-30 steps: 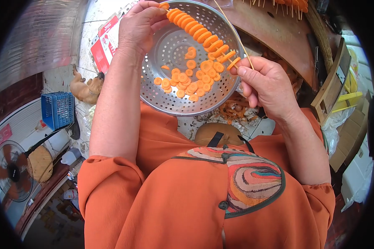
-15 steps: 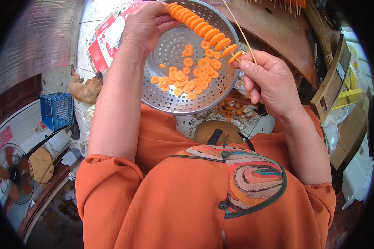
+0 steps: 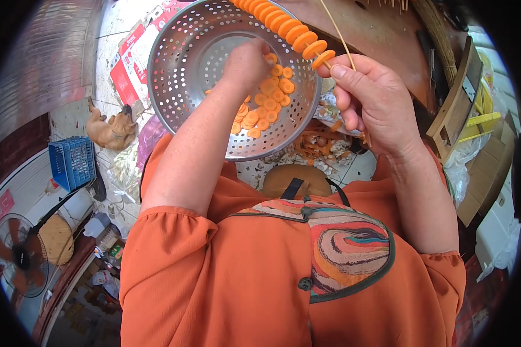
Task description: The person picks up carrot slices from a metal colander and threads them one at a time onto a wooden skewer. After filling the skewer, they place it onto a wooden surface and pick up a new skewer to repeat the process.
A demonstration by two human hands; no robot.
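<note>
holds in the right hand (image 3: 376, 98) a thin pale wooden skewer (image 3: 327, 65), pinched between thumb and fingers just beside the lowest of a long row of threaded round orange carrot slices (image 3: 286, 28). slants that row up and leftward over the right side of a round silver metal colander (image 3: 179, 69) pierced with small holes, and on out past the top edge of the view. holds in the same grip a second thin pale stick (image 3: 342, 39), pointing upward and apart from the threaded row. reaches with the left hand (image 3: 249, 65) down into the colander, back of the hand uppermost, just beside the loose round carrot slices (image 3: 269, 104) heaped over the right part of its bottom; hides the left fingertips from view, so cannot tell whether wide, narrow or closed on a slice. crosses the near rim with the left forearm. wears a loose orange garment (image 3: 243, 277) with a swirled multicoloured panel (image 3: 353, 248) at the front. has orange peelings (image 3: 315, 144) on the floor below the colander's right rim, a reddish-brown board (image 3: 376, 40) beyond the right hand and, off to the left, a tan dog (image 3: 111, 128) lying near a blue plastic crate (image 3: 72, 165), with a round dark-bladed fan (image 3: 20, 254) nearer the body.
</note>
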